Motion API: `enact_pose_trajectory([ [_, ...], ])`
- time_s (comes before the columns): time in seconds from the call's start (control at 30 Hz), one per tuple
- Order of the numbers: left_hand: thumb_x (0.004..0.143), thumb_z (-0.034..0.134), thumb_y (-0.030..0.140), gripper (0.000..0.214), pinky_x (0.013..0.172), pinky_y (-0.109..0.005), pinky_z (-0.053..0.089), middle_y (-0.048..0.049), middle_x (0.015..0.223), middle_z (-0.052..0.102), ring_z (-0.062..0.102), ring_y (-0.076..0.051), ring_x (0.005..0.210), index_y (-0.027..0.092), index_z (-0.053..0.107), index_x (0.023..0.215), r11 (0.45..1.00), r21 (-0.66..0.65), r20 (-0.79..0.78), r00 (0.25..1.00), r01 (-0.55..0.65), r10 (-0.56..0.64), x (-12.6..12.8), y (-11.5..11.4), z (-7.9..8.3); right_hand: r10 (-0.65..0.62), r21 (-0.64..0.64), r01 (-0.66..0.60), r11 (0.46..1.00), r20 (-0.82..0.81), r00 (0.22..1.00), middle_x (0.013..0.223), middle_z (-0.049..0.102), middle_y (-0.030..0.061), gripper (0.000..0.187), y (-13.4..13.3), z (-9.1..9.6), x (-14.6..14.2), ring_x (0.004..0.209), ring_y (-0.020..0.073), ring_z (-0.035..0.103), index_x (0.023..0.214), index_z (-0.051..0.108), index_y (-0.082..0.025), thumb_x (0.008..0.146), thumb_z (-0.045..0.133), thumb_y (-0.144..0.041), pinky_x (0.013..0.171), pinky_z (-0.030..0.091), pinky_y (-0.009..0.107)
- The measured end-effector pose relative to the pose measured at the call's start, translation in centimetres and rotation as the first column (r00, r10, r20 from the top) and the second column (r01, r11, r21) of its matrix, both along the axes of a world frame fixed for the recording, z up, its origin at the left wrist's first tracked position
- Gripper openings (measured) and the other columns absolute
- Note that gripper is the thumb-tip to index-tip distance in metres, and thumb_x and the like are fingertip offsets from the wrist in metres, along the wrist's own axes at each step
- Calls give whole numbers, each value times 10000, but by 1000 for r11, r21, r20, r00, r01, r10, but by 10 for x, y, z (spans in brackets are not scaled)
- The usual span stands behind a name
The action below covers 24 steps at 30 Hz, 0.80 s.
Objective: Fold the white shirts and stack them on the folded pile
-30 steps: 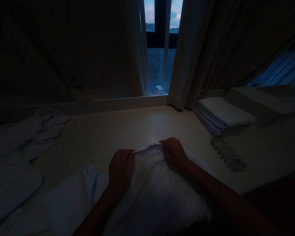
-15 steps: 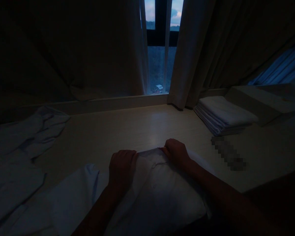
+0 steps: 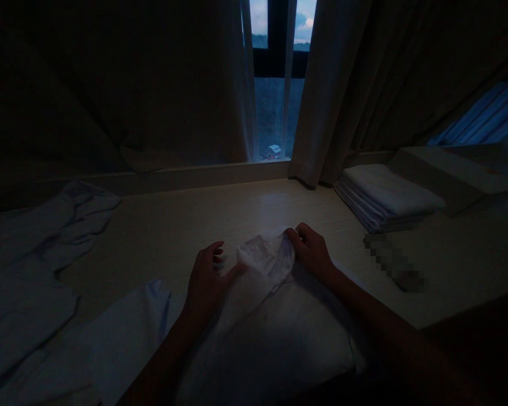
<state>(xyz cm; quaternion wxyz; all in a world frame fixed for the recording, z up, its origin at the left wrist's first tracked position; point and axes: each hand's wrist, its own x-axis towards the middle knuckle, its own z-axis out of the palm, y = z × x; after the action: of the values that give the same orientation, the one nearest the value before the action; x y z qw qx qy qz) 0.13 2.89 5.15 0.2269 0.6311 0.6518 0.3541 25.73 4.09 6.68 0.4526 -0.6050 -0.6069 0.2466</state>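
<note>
One left hand [image 3: 206, 282] has just let go and spread its grip wide, thumb touching or just beside one white cloth [image 3: 260, 279] on the tabletop [image 3: 182, 220], between the hands, while one right hand [image 3: 315, 254] pinches the cloth's top edge, so only one grip clearly holds it now. Going left to right, there are loose white cloths [image 3: 29, 282], too dark to number, then one folded pile [image 3: 389, 192] and one box shape [image 3: 461, 169].

Dark curtains [image 3: 328, 96] hang in a dim room, parted around a narrow, black-framed window [image 3: 275, 62] that shows cloudy sky above dark ground. Below stretches a pale surface [image 3: 182, 220]; at right lies a long object [image 3: 393, 262] obscured by pixelation, with a box-like block [image 3: 432, 175] farther back.
</note>
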Motion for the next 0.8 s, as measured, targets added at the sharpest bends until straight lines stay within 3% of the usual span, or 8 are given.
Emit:
enact_pose_trajectory([
  [0.07, 594, 731, 587, 855, 844, -396, 500, -118, 1233, 567, 595, -247, 1008, 216, 473, 1320, 996, -45, -113, 990, 74, -79, -5, 2, -4, -3, -45, -2, 999, -130, 992, 558, 442, -56, 415, 5, 0, 5, 523, 118, 452, 647, 438, -224, 891, 503, -553, 493, 332, 232],
  [0.13, 601, 724, 571, 835, 888, -412, 481, -118, 1212, 596, 594, -267, 1045, 214, 492, 1320, 971, -167, -124, 973, 173, -194, -10, 3, -6, 30, -99, -59, 993, -276, 961, 560, 459, -53, 424, 9, -2, 8, 504, 120, 471, 644, 455, -223, 868, 532, -575, 473, 363, 235],
  [0.23, 694, 647, 524, 647, 862, -388, 488, -90, 1066, 677, 635, -251, 956, 216, 565, 1256, 853, -397, 42, 935, 340, -353, -17, 5, -6, 88, -117, -157, 981, -454, 886, 622, 526, -34, 411, 11, -5, 7, 562, 133, 533, 669, 512, -216, 820, 598, -588, 517, 454, 251],
  [0.33, 778, 543, 506, 491, 874, -378, 483, -78, 1050, 695, 631, -251, 989, 261, 623, 1196, 774, -432, 185, 885, 463, -427, -19, 6, -3, 142, -92, -232, 968, -561, 816, 667, 558, -25, 391, 10, -5, 4, 624, 135, 556, 682, 551, -206, 777, 663, -568, 583, 510, 267],
  [0.47, 800, 493, 510, 429, 877, -347, 479, -72, 1156, 674, 608, -246, 1064, 278, 672, 1114, 802, -383, 180, 889, 458, -422, -15, 4, -1, 168, -50, -278, 959, -688, 706, 696, 561, -29, 351, 10, -2, 4, 655, 124, 554, 706, 570, -201, 752, 713, -518, 643, 544, 287],
  [0.6, 749, 521, 515, 388, 678, -295, 476, -48, 889, 718, 642, -209, 792, 243, 714, 949, 808, -452, 54, 916, 377, -397, -16, 4, -2, 177, -46, -320, 946, -754, 633, 720, 582, -25, 332, 11, -1, 5, 686, 126, 572, 720, 585, -198, 733, 741, -491, 708, 560, 321],
  [0.7, 705, 564, 514, 401, 638, -284, 443, -36, 843, 704, 622, -198, 746, 233, 707, 952, 811, -461, -41, 904, 361, -426, -23, 7, -1, 173, -51, -330, 943, -770, 615, 729, 598, -23, 326, 11, -2, 5, 703, 129, 588, 718, 595, -196, 717, 757, -479, 750, 556, 336],
  [0.8, 726, 540, 511, 324, 628, -287, 419, -19, 752, 687, 614, -196, 705, 243, 712, 786, 777, -496, -75, 872, 388, -484, -33, 14, 2, 192, -39, -349, 936, -775, 602, 774, 622, -9, 305, 12, -4, 8, 746, 146, 620, 759, 620, -194, 722, 754, -466, 796, 544, 360],
])
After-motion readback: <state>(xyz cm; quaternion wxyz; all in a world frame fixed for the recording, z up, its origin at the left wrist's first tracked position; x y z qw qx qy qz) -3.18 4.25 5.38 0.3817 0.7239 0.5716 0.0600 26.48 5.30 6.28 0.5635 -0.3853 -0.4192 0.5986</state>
